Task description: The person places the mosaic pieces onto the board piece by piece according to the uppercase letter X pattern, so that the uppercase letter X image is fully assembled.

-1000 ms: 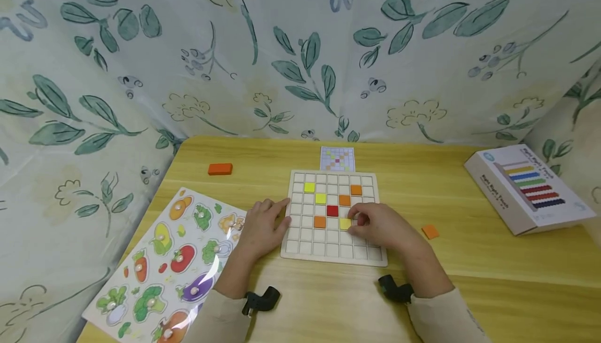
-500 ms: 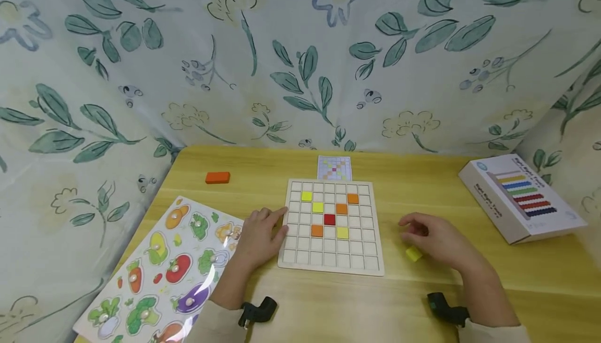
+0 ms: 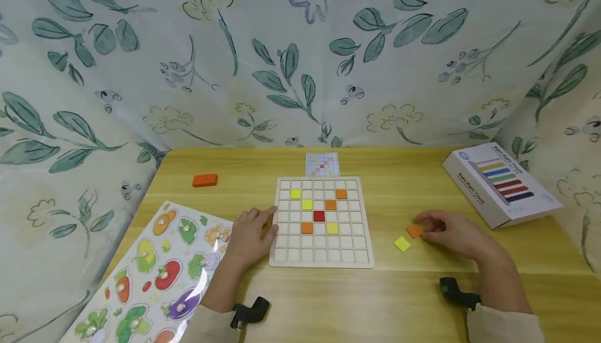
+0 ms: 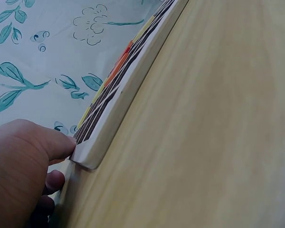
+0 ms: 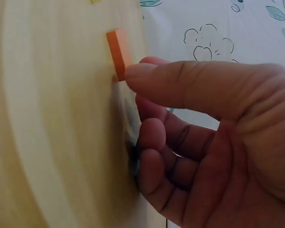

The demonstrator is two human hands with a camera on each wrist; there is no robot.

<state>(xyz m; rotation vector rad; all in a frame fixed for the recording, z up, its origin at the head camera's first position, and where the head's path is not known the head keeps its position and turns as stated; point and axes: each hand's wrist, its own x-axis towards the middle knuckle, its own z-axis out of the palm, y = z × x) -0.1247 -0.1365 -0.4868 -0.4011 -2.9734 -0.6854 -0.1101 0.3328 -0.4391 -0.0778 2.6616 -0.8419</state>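
Note:
My left hand lies beside the white grid board, its index finger and thumb touching the left edge. In the left wrist view, the thumb meets the board's rim. Several yellow and orange tiles and a red tile sit in the grid cells. To the right, my right hand pinches an orange tile at its edge, between thumb and index finger. The right wrist view shows the tile at the thumb tip. A yellow tile lies close by on the table.
A small printed grid card lies behind the board. An orange-red block is at the back left, and a vegetable puzzle sheet at the left. A white box stands at the back right.
My right hand has let go of a yellow tile on the board and moved right to the orange tile. The left hand stays at the board's edge. The head view has shifted slightly.

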